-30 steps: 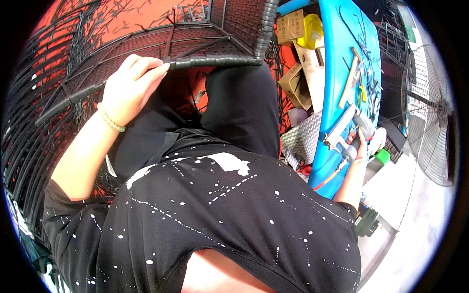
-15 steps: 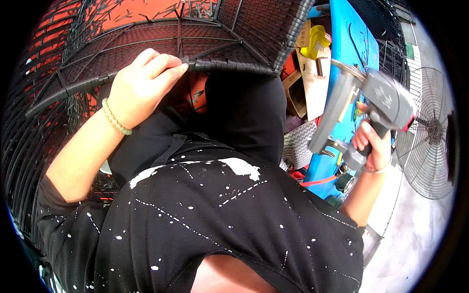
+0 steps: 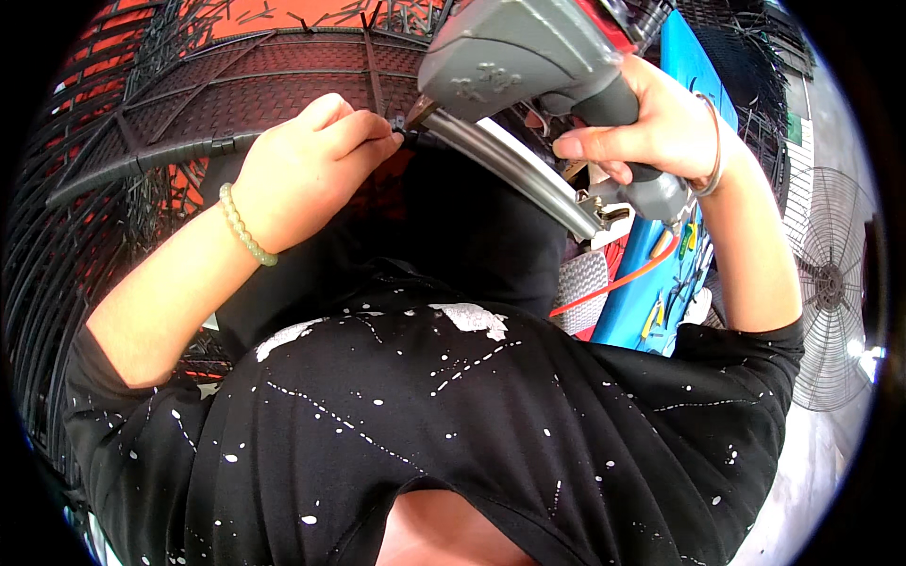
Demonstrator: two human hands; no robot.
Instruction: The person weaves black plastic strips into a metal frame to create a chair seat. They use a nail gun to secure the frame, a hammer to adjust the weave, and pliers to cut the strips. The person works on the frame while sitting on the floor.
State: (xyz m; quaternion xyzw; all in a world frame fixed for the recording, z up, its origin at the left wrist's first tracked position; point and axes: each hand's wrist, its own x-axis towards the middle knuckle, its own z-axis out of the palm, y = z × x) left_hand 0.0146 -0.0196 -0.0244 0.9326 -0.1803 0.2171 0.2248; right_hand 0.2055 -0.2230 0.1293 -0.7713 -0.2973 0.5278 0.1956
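Observation:
In my right hand (image 3: 651,127) is a grey pneumatic staple gun (image 3: 524,57), gripped by its dark handle. An orange air hose (image 3: 651,274) runs from the handle's base. The gun's nose sits at the wrapped edge of a dark woven wicker panel (image 3: 269,90), close to my left fingertips; whether it touches is hard to tell. My left hand (image 3: 316,156) is closed in a pinch on that edge, at a strip of the dark wicker. The panel lies across my knees with its metal struts showing. The gun covers its right part.
To the right stands a blue bench (image 3: 618,307) with small tools on it. A large wire-caged fan (image 3: 830,274) is beyond it. Dark wicker strands (image 3: 47,311) curve along the left, and cut strips lie scattered on an orange-red surface (image 3: 255,17).
My right hand has brought the staple gun from above the blue bench leftward to the panel's edge. My left hand has shifted slightly right along that edge.

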